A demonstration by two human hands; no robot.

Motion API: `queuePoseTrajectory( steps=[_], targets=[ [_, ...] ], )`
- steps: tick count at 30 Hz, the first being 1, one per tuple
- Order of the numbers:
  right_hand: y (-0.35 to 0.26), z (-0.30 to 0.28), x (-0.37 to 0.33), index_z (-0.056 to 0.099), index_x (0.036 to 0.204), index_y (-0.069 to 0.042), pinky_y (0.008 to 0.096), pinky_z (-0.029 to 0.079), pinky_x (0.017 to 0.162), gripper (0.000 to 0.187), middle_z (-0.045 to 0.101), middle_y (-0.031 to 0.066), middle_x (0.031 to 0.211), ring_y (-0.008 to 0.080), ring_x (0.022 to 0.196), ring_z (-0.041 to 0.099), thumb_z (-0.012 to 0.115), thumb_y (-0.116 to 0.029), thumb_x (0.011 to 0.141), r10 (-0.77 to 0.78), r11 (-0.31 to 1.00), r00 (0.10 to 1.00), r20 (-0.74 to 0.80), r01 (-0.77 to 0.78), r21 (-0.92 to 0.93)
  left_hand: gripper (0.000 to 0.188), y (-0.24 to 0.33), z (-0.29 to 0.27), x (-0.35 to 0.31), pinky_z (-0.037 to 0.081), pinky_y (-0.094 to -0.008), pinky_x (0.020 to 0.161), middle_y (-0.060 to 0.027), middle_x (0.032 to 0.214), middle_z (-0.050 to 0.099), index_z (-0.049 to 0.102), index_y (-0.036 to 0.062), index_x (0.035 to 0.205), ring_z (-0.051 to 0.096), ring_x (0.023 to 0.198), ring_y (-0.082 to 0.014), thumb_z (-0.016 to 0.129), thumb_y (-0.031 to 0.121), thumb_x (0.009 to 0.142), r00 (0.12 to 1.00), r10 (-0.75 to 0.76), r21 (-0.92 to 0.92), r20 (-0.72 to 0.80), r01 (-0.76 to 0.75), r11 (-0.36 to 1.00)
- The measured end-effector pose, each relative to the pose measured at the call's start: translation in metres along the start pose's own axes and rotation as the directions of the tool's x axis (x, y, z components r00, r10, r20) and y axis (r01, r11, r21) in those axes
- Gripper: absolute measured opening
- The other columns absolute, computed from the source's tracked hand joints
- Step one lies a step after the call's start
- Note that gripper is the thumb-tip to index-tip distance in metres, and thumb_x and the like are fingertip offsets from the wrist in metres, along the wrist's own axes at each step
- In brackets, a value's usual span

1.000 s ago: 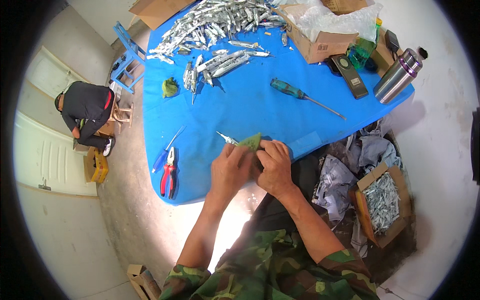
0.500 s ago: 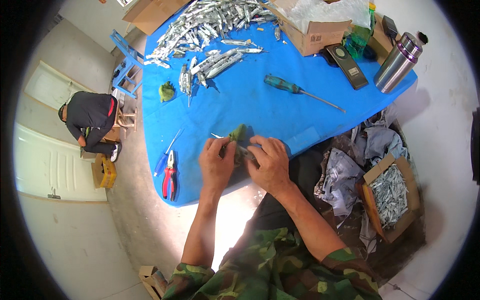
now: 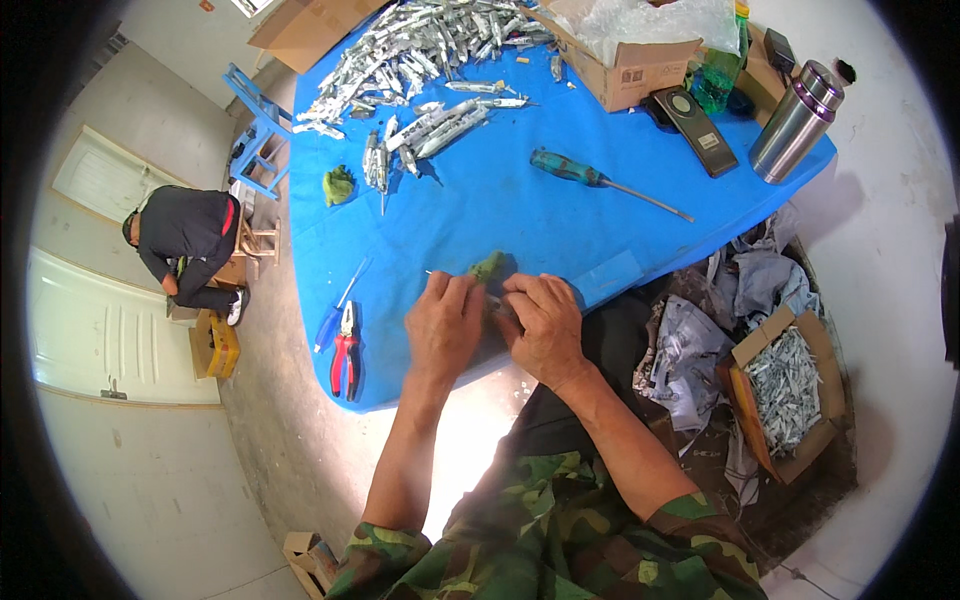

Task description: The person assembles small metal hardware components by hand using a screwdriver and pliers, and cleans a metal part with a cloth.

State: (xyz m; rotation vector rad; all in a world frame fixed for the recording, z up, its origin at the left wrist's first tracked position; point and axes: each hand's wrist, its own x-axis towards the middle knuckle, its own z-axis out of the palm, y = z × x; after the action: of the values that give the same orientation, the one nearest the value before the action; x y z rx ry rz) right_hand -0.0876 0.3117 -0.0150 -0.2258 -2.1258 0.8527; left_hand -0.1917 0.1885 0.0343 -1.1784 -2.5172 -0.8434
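Observation:
Above the table's near edge, my left hand and my right hand are close together with bent, closed fingers. A crumpled green cloth shows between them, pinched by my left fingers. A thin pale tip juts out past my left fingers; the rest of that piece is hidden. What my right fingers grip is mostly covered. Left of my hands lie red-handled pliers and a small blue screwdriver. Farther off rest a larger teal-handled screwdriver and another green cloth.
Slim silver-white pieces are heaped on the blue-covered table. A cardboard box, black device and steel flask stand far right. Another box of pieces sits lower right. A co-worker bends over at left.
My left hand has turned slightly and shifted a little to the right, its fingers covering more of the green cloth. The view has shifted slightly.

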Motion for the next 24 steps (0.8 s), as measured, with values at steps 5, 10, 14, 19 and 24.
queuePoseTrajectory(
  steps=[5,10,14,19,24],
  targets=[
    [-0.003,0.0,0.002,0.068,0.091,-0.003,0.0484,0.049,0.096,0.025,0.066,0.0073,0.109,0.0332,0.102,0.064,0.084,-0.005,0.072,0.016,1.0,1.0,0.001,-0.016,-0.011,0.01,-0.02,0.005,0.008,0.055,-0.0459,0.067,-0.0133,0.093,0.068,0.074,0.0067,0.1,0.069,0.08,-0.0367,0.076,0.015,0.095,0.994,-0.056,-0.006,-0.095,0.056,0.998],
    [-0.003,0.0,0.0,0.067,0.091,-0.004,0.048,0.049,0.096,0.025,0.066,0.0081,0.108,0.0342,0.102,0.064,0.084,-0.006,0.073,0.021,1.0,1.0,0.009,-0.021,-0.012,0.012,-0.034,0.002,0.005,0.055,-0.0449,0.068,-0.0152,0.093,0.068,0.075,0.005,0.103,0.07,0.079,-0.0354,0.076,0.014,0.095,0.988,-0.141,-0.062,-0.065,0.137,0.989],
    [-0.009,0.0,0.005,0.067,0.096,-0.003,0.0486,0.049,0.096,0.028,0.066,0.0112,0.114,0.0356,0.104,0.064,0.084,-0.006,0.074,0.054,0.998,0.997,-0.045,-0.055,-0.017,0.013,-0.03,0.003,0.004,0.055,-0.0444,0.069,-0.0155,0.094,0.069,0.075,0.0042,0.105,0.07,0.08,-0.0355,0.076,0.013,0.095,0.99,-0.124,-0.133,-0.069,0.114,0.985],
    [-0.003,0.003,0.0,0.068,0.103,0.0,0.05,0.048,0.097,0.031,0.065,0.014,0.121,0.037,0.108,0.064,0.083,-0.005,0.076,0.015,0.996,1.0,0.007,-0.015,-0.086,0.013,-0.014,0.002,0.003,0.056,-0.0411,0.07,-0.0155,0.095,0.069,0.075,0.003,0.103,0.071,0.081,-0.0337,0.078,0.01,0.093,0.996,-0.053,-0.077,-0.073,0.047,0.996],
    [0.002,0.004,-0.002,0.069,0.102,-0.001,0.0498,0.048,0.099,0.028,0.066,0.012,0.119,0.0357,0.108,0.064,0.081,-0.005,0.077,0.0,0.998,1.0,0.004,0.0,-0.07,0.013,0.012,0.008,-0.015,0.057,-0.043,0.071,-0.016,0.095,0.069,0.075,0.0024,0.103,0.071,0.082,-0.0356,0.078,0.008,0.092,0.999,0.034,-0.142,-0.029,-0.038,0.989]
  ],
)
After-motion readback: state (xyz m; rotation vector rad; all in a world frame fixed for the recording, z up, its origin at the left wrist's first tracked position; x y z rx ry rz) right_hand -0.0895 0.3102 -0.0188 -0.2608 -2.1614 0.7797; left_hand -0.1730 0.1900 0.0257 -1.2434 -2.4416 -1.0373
